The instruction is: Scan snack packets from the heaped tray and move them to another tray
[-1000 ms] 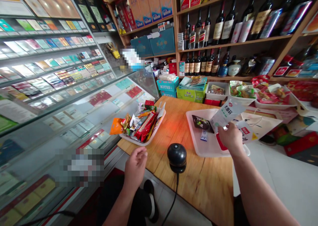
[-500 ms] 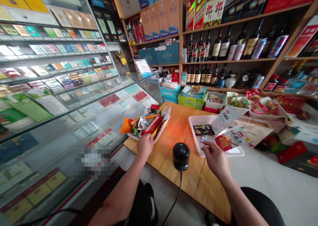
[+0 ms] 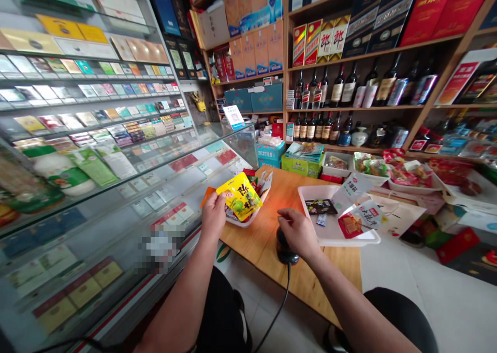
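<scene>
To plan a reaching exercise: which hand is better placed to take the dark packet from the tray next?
Probably the right hand: it's nearer the dark packet, with nothing visibly held; the left hand grips a yellow packet farther away.

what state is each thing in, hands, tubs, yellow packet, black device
Left hand: closed on edge of yellow packet
Yellow packet: held tilted over left tub
Right hand: half curled, partly covering black device
Black device: on table, cable attached
Left tub: partly hidden by yellow packet
Right tub: open-topped, dark packet lying inside
</scene>
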Demonstrator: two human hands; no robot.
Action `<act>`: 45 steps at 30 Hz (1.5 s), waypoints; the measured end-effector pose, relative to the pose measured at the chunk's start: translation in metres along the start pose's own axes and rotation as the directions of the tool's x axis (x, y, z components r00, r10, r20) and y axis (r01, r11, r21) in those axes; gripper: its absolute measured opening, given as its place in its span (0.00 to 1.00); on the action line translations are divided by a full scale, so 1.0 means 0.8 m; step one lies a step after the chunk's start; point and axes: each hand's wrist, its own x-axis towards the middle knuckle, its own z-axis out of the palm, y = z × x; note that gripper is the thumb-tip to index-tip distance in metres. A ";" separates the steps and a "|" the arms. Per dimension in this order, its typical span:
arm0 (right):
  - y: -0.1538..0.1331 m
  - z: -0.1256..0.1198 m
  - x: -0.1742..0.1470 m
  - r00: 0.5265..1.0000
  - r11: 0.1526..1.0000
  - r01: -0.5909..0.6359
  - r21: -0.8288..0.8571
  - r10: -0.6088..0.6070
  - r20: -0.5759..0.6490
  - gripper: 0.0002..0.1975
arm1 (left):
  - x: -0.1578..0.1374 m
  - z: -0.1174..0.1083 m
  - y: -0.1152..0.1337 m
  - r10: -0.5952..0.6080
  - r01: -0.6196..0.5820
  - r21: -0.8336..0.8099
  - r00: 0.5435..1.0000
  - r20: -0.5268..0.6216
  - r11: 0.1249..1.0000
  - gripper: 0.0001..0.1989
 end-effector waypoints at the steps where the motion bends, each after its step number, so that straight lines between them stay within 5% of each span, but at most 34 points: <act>1: -0.009 0.006 0.005 1.000 0.999 -0.011 0.033 0.011 -0.001 0.12 | -0.002 -0.003 0.012 -0.003 0.004 -0.048 1.000 0.016 0.999 0.23; 4: -0.027 0.022 0.014 0.998 0.981 -0.052 0.189 0.046 0.037 0.19 | -0.012 -0.009 0.038 -0.012 0.025 -0.164 0.997 0.080 0.986 0.22; 9: -0.036 0.034 0.002 0.944 0.877 -0.231 0.422 0.097 0.315 0.17 | -0.035 -0.008 0.055 -0.053 0.107 -0.312 0.983 0.176 0.944 0.20; 12: -0.035 0.034 -0.013 0.945 0.826 -0.294 0.481 0.175 0.277 0.17 | -0.059 -0.008 0.061 -0.095 0.181 -0.341 0.963 0.254 0.922 0.20; 18: -0.032 0.028 -0.039 0.922 0.691 -0.385 0.611 0.319 0.220 0.21 | -0.132 -0.006 0.051 -0.206 0.350 -0.217 0.843 0.496 0.912 0.21; 23: -0.030 0.026 -0.054 0.896 0.643 -0.432 0.632 0.384 0.222 0.20 | -0.161 -0.002 0.025 -0.211 0.378 -0.296 0.857 0.470 0.877 0.18; 31: -0.020 0.030 -0.048 0.884 0.686 -0.459 0.564 0.414 0.215 0.18 | -0.146 -0.002 0.007 -0.249 0.449 -0.352 0.837 0.488 0.821 0.15; 38: -0.013 0.032 -0.038 0.901 0.665 -0.432 0.609 0.287 0.326 0.20 | -0.129 0.010 -0.016 -0.266 0.441 -0.303 0.837 0.478 0.845 0.16; 41: -0.007 0.035 -0.030 0.916 0.721 -0.402 0.564 0.307 0.260 0.20 | -0.126 0.017 -0.017 -0.255 0.330 -0.185 0.905 0.341 0.925 0.17; 43: -0.003 0.038 -0.025 0.938 0.802 -0.345 0.487 0.317 0.142 0.19 | -0.128 0.024 -0.008 -0.154 0.169 -0.068 0.971 0.183 0.983 0.16; 45: -0.003 0.041 -0.023 0.964 0.891 -0.258 0.374 0.263 0.038 0.17 | -0.132 0.033 0.006 -0.030 0.031 -0.003 0.986 0.163 1.000 0.17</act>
